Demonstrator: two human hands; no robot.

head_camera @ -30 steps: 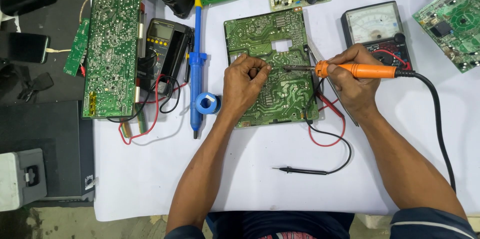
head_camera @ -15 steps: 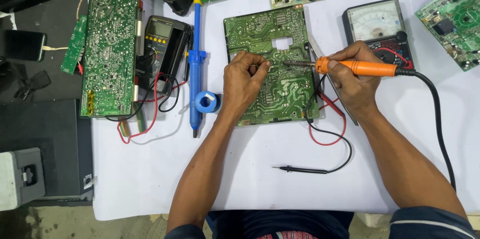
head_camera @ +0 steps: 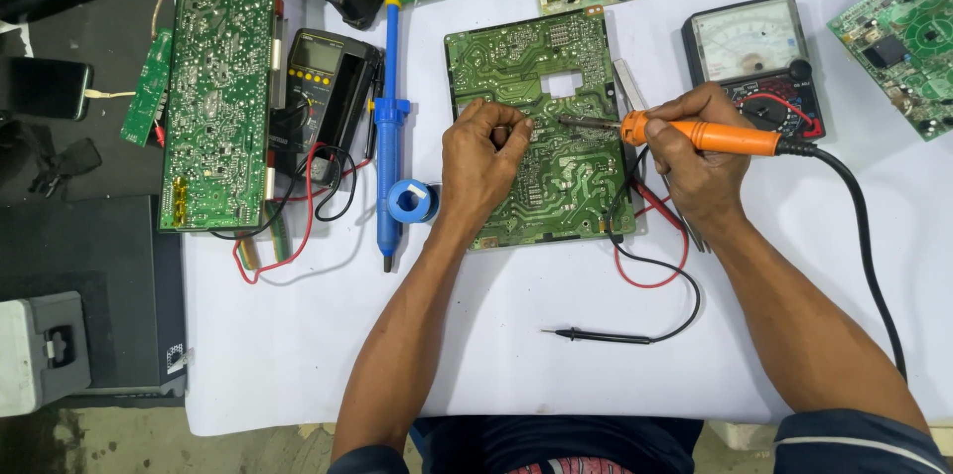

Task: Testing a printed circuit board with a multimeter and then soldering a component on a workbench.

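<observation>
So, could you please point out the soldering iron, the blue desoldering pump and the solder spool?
soldering iron (head_camera: 730,138), head view, on its orange handle.
blue desoldering pump (head_camera: 389,117), head view, on its barrel.
solder spool (head_camera: 411,201), head view, on its blue rim.

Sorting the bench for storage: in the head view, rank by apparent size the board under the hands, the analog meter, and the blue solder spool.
1. Green circuit board
2. Analog meter
3. Blue solder spool

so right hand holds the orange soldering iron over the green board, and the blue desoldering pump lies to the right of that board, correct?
Not quite. The head view shows the blue desoldering pump lying left of the green board, beside the solder spool. The right hand does hold the orange soldering iron over it.
</observation>
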